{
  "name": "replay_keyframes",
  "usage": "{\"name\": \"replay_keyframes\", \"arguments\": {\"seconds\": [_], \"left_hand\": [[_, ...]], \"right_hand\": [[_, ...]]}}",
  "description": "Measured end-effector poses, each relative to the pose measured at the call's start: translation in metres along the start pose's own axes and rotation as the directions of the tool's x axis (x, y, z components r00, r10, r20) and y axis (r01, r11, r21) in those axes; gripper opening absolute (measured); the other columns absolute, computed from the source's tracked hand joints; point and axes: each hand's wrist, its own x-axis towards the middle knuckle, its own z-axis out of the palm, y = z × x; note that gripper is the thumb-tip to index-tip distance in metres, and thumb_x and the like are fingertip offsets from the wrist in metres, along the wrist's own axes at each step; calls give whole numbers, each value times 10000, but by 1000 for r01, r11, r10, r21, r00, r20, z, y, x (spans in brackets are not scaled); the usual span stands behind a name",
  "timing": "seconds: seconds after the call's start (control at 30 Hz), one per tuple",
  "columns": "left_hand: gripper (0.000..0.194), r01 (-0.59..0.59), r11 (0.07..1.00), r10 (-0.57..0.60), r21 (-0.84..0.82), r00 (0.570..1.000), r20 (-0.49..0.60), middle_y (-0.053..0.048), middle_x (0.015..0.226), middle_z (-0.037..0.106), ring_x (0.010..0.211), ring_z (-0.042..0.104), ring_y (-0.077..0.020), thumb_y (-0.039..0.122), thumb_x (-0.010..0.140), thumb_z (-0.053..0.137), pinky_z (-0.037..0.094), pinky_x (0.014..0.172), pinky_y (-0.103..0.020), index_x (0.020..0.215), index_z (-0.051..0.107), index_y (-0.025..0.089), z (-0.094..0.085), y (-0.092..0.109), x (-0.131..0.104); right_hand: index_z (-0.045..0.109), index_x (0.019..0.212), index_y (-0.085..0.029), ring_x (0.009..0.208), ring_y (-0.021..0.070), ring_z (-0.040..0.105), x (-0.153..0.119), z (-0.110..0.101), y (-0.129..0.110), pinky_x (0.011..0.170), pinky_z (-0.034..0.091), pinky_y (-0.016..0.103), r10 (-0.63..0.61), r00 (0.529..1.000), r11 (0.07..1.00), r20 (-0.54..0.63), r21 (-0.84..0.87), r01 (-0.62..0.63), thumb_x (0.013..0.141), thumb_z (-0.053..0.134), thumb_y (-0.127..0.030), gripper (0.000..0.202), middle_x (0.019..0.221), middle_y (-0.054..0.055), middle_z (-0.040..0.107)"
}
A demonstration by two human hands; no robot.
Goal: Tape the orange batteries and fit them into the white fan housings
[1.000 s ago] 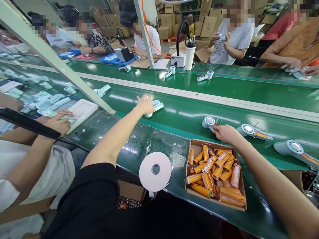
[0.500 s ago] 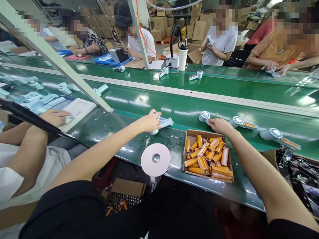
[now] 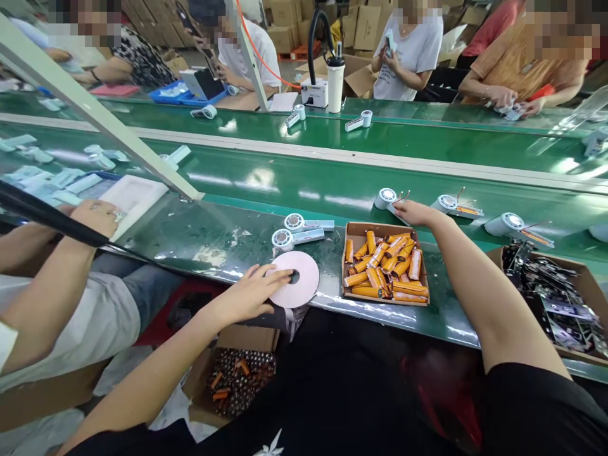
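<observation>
My left hand lies with outstretched fingers on the left part of a flat white roll, fingertips near its centre hole. Two light-blue handheld fans lie side by side just beyond the roll, handles pointing right. My right hand has its fingers closed on the handle of another handheld fan at the belt's near edge; thin wires stick out of it. Below that hand stands a cardboard box of orange-wrapped batteries.
More handheld fans lie along the green belt to the right. A box of dark metal parts stands at far right. A slanted metal post crosses the left side. A co-worker's hand is beside a white tray.
My left hand has let go of a fan, leaving it beside another, and moved back onto the white roll. My right hand stays at its fan. The view has shifted.
</observation>
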Motion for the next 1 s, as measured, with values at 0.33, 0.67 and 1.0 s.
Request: {"name": "replay_keyframes", "arguments": {"seconds": [0.33, 0.67, 1.0], "left_hand": [[566, -61, 980, -38, -190, 878, -478, -153, 1352, 654, 1471, 410, -406, 344, 879, 813, 465, 1164, -629, 1353, 536, 204, 26, 50, -24], [559, 130, 991, -92, -5, 667, -739, -134, 1223, 716, 1266, 563, -375, 159, 829, 826, 494, 1046, -531, 1339, 603, 214, 26, 51, -5], [549, 101, 988, -155, -117, 641, -751, -106, 1174, 716, 1233, 598, -344, 230, 742, 898, 531, 1072, -530, 1242, 670, 243, 21, 62, -3]], "right_hand": [[801, 1262, -256, 1138, 358, 720, -36, 4, -25, 922, 569, 445, 230, 941, 962, -247, -89, -259, 986, 645, -351, 331, 1240, 183, 766], [805, 1183, -194, 1122, 306, 711, -99, -20, -66, 971, 552, 429, 50, 842, 985, -537, 167, 48, 1027, 599, -405, 334, 1257, 123, 776], [805, 1112, -206, 672, 155, 723, -200, 35, -236, 637, 481, 250, -568, 801, 523, -191, 668, 530, 1016, 709, -445, 276, 827, 18, 807]]}}
